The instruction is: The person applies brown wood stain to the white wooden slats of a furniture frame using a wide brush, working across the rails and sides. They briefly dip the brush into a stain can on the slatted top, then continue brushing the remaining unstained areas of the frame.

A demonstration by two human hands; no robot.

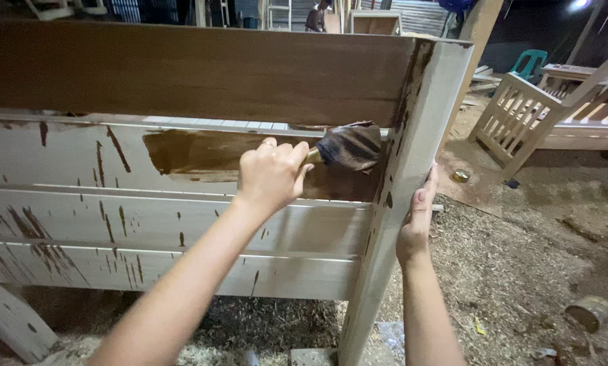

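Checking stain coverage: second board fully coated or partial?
Partial. Second board has a brown patch near the brush; the rest is pale with drips.

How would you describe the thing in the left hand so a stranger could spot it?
Start at the big pale wooden panel with horizontal boards. Near its right post, the left hand presses a dark brown stained cloth pad against the second board. It is the only soft, crumpled thing there, on the wet brown patch.

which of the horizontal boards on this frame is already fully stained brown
The top board, the widest one running to the upright post. It is evenly dark brown; the board below has only a brown patch beside the brush, and the lower boards are pale with drips.
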